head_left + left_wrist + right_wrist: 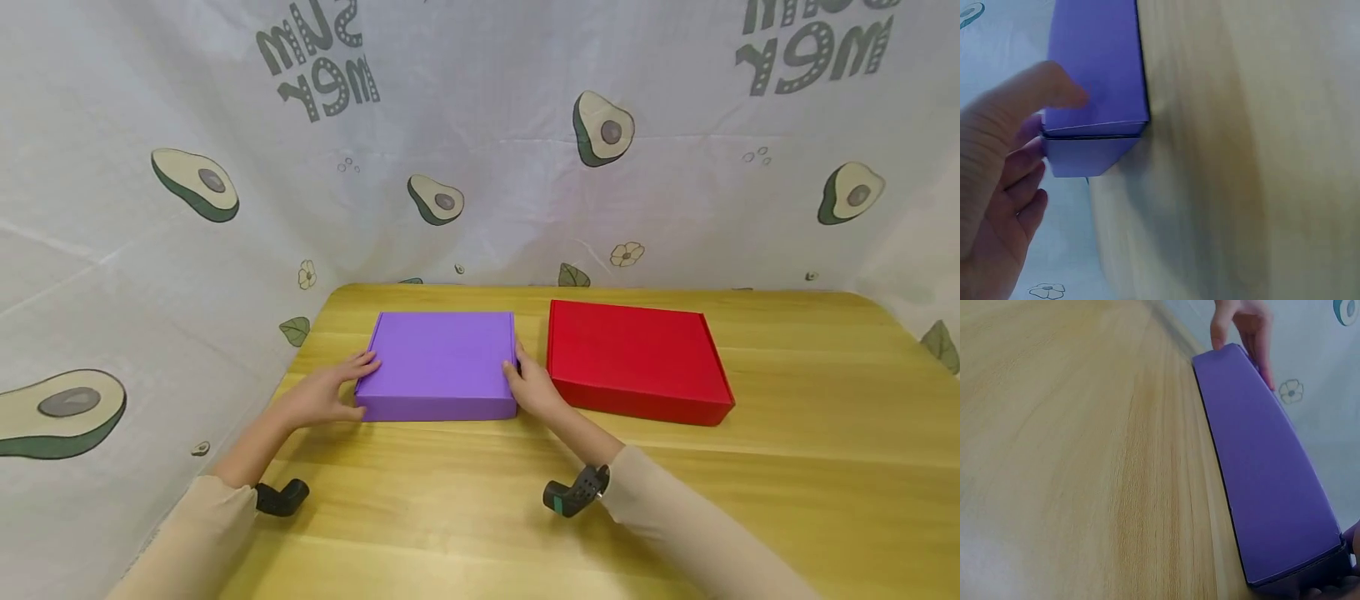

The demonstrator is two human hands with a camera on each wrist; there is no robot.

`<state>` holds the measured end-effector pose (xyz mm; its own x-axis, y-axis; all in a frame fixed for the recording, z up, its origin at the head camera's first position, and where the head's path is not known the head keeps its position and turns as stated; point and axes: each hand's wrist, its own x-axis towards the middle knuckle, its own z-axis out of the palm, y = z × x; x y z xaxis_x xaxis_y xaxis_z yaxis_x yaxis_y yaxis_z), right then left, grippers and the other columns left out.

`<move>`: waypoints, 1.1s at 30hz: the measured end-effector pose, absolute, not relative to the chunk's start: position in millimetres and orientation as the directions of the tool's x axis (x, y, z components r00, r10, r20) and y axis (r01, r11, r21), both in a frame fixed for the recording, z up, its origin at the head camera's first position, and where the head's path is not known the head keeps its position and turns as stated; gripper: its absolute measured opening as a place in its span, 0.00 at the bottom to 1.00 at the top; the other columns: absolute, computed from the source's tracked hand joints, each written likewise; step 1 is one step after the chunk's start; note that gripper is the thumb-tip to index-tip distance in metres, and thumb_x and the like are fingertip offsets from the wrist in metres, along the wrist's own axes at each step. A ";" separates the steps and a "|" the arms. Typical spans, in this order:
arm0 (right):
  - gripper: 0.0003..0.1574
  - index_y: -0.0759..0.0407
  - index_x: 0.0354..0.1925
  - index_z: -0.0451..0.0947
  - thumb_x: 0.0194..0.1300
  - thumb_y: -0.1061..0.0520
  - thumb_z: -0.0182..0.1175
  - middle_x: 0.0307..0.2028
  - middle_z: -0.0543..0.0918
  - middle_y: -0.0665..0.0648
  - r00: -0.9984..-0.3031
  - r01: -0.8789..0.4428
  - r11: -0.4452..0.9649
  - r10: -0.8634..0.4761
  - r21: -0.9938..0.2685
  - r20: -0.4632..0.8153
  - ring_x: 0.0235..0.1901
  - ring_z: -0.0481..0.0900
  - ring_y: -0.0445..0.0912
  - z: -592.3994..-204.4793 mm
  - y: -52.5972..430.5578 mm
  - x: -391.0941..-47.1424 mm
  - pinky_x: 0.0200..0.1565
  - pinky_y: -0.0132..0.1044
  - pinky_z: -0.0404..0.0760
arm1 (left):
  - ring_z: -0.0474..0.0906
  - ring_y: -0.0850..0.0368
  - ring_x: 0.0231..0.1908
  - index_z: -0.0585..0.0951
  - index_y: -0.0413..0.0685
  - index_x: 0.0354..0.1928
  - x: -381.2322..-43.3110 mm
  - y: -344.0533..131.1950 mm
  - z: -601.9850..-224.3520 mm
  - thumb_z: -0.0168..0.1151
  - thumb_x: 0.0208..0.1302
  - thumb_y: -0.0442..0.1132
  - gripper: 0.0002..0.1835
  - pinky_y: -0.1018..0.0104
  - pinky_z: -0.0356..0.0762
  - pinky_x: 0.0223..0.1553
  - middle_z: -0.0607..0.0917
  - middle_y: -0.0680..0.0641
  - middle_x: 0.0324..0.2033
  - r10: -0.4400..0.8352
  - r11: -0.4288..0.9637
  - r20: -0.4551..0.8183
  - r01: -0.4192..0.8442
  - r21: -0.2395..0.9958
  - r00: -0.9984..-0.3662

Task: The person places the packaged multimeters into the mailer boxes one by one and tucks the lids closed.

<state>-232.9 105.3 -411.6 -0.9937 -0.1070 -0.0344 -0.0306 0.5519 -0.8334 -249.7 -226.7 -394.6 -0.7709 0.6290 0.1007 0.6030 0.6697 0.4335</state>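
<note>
A closed purple cardboard box (442,358) lies flat on the wooden table. My left hand (322,396) grips its left end; in the left wrist view the thumb (1063,90) lies on the front face and the other fingers reach over the lid's edge. On the opposite end, my right hand (534,387) holds the box, thumb at the top edge and fingers along the side. Only a sliver of that hand shows at the edge of the right wrist view. Close by my right hand lies a closed red cardboard box (633,358), turned slightly.
The yellow wood-grain table (450,500) extends toward me and to the right. Behind it and along the left hangs a white cloth (495,100) printed with avocados and lettering. Black wrist devices (576,492) sit at both sleeve cuffs.
</note>
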 end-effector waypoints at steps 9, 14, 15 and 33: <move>0.37 0.71 0.69 0.41 0.72 0.56 0.42 0.69 0.50 0.68 -0.992 -0.019 0.560 -0.112 -0.828 -0.053 0.68 0.49 0.58 -408.6 106.4 -234.9 0.65 0.49 0.52 | 0.71 0.36 0.54 0.69 0.36 0.61 -256.2 -221.8 -379.1 0.70 0.44 0.39 0.38 0.50 0.69 0.53 0.66 0.37 0.62 0.648 0.708 0.034 0.617 0.343 -0.761; 0.37 0.72 0.69 0.42 0.71 0.57 0.43 0.68 0.51 0.69 -0.994 -0.027 0.562 -0.102 -0.826 -0.037 0.68 0.51 0.58 -410.0 106.7 -234.5 0.65 0.50 0.53 | 0.64 0.36 0.60 0.71 0.36 0.60 -256.0 -219.6 -381.1 0.73 0.44 0.41 0.39 0.47 0.67 0.56 0.68 0.35 0.61 0.647 0.724 0.055 0.635 0.267 -0.761; 0.37 0.72 0.69 0.42 0.71 0.57 0.43 0.68 0.51 0.69 -0.994 -0.030 0.562 -0.103 -0.827 -0.034 0.68 0.51 0.59 -410.4 106.8 -234.6 0.65 0.50 0.53 | 0.65 0.36 0.60 0.71 0.36 0.59 -255.4 -218.8 -380.8 0.73 0.43 0.41 0.38 0.48 0.67 0.56 0.69 0.35 0.61 0.644 0.729 0.057 0.634 0.258 -0.763; 0.37 0.71 0.69 0.42 0.72 0.55 0.44 0.69 0.50 0.68 -0.993 -0.033 0.567 -0.110 -0.823 -0.036 0.68 0.50 0.58 -413.1 108.1 -235.2 0.66 0.49 0.52 | 0.73 0.35 0.53 0.76 0.30 0.52 -245.2 -205.8 -381.3 0.76 0.37 0.42 0.37 0.49 0.70 0.54 0.77 0.30 0.50 0.707 0.704 0.158 0.706 -0.075 -0.689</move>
<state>-235.2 108.1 -413.1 -0.9933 -0.1102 -0.0362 -0.0330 0.5673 -0.8228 -245.2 -205.8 -381.3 -0.6889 0.7073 0.1584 0.7058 0.7044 -0.0755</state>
